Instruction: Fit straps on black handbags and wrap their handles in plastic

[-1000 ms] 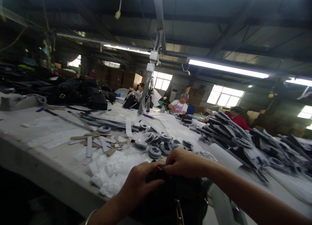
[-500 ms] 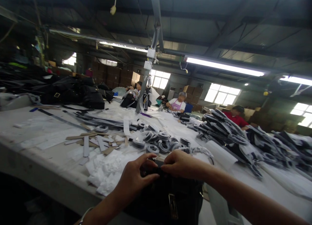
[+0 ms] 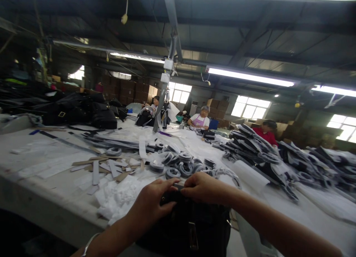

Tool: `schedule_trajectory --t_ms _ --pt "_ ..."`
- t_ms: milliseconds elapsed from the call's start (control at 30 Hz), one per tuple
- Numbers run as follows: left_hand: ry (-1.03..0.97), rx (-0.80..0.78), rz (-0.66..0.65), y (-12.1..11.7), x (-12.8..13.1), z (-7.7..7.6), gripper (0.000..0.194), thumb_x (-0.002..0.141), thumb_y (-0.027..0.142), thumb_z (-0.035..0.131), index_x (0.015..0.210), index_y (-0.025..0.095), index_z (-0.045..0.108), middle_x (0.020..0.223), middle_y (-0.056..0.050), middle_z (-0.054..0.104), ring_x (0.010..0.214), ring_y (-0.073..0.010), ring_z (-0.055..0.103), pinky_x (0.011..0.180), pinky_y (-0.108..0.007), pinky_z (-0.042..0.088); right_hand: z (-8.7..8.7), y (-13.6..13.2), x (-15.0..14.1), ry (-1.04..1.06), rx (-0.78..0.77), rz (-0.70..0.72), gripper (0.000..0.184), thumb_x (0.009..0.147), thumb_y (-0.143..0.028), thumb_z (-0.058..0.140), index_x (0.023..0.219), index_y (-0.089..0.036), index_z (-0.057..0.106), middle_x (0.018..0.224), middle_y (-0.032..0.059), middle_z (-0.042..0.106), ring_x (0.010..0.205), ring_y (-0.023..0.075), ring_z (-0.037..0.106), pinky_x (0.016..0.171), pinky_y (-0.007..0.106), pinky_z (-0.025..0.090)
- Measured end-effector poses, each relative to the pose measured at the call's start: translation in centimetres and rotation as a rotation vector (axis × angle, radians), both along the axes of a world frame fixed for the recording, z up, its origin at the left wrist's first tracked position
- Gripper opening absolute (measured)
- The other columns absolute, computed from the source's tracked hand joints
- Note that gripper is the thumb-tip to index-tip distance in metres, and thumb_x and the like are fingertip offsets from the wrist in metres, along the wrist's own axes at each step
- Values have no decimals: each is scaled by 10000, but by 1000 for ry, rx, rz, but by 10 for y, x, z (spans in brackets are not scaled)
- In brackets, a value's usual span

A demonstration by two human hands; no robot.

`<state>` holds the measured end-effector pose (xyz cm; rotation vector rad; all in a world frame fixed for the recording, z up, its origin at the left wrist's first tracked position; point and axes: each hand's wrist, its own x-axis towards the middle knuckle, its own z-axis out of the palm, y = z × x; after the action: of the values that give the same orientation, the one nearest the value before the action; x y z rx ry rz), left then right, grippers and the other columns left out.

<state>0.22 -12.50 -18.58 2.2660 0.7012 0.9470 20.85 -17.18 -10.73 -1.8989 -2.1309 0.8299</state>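
Observation:
A black bag (image 3: 194, 223) with a metal buckle (image 3: 193, 234) stands at the near edge of the long white table (image 3: 41, 168). My left hand (image 3: 151, 201) clasps the bag's top edge, thumb and fingers closed round it. My right hand (image 3: 204, 188) pinches the same top edge just to the right, knuckles up. The two hands nearly touch. What lies between their fingertips is hidden.
White crumpled paper (image 3: 119, 197) lies left of the bag. Rolled grey straps (image 3: 178, 162) and cardboard strips (image 3: 105, 166) sit behind. Piled wrapped straps (image 3: 264, 149) run along the right. Black bags (image 3: 80, 110) are heaped far left. Three people sit at the far end near a pole (image 3: 162, 90).
The view has drifted slightly, so the scene sits lower and more to the left. My hands keep gripping the bag's top; the left fingers have shifted a little on the edge.

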Motion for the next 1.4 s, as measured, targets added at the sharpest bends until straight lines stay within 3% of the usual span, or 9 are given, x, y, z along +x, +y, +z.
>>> schedule_trajectory --t_ms 267,500,667,767,933,1067,1233,1300,1400 --pt "-94 23 -39 5 5 -11 516 710 127 707 1208 257 672 1008 -39 743 921 -226 690 829 -312 532 3 2 -14 -151 92 125 327 891 -351 498 709 -178 708 539 -30 614 483 102 550 466 198 357" --pt "-374 -419 -77 13 1 -11 501 751 209 754 1232 241 617 1092 -35 726 892 -192 687 819 -309 545 18 -12 -36 -426 349 115 216 857 -378 626 932 -194 708 830 71 733 774 252 662 686 319 436" --pt "-513 -646 -119 14 -1 -10 526 745 227 774 1243 224 603 1095 -36 672 772 -128 641 721 -258 534 9 -14 -46 -504 553 276 610 681 -452 839 1184 -196 609 1071 109 720 1051 313 625 1057 487 328" --pt "-545 -696 -120 14 -3 -12 580 730 278 797 1272 243 593 1048 -22 663 767 -124 628 731 -262 528 2 -11 -50 -527 514 281 396 753 -326 796 1093 -184 650 947 86 751 954 273 674 1102 480 297" --pt "-539 -666 112 29 -47 -23 659 672 344 839 1283 257 607 905 7 660 813 -149 624 763 -243 514 9 -9 -40 -584 533 260 161 774 -290 772 885 -195 704 817 51 752 800 226 698 1118 444 293" --pt "-478 -652 381 48 -108 -55 761 666 419 837 1351 259 545 984 -21 676 1019 -208 630 837 -236 519 18 -6 -27 -539 507 242 164 761 -266 774 910 -221 724 795 24 750 770 215 692 1111 449 297" --pt "-287 -484 387 57 -140 -96 549 706 508 755 1178 238 682 960 -50 700 871 -251 689 684 -278 568 21 4 -18 -418 447 324 290 744 -231 766 1025 -266 705 833 11 733 863 237 659 867 358 465" --pt "-127 -394 388 55 -132 -95 438 732 516 711 1078 250 738 1061 -76 728 943 -303 693 717 -335 579 24 5 -14 -394 456 300 372 739 -171 745 1089 -277 672 904 19 730 907 241 646 791 320 472" --pt "-29 -201 431 46 -102 -65 372 794 507 646 1090 303 742 1249 -42 700 1213 -341 587 1013 -442 469 29 2 -6 -369 502 246 402 748 -120 720 1115 -264 642 992 33 726 970 239 637 810 315 467"
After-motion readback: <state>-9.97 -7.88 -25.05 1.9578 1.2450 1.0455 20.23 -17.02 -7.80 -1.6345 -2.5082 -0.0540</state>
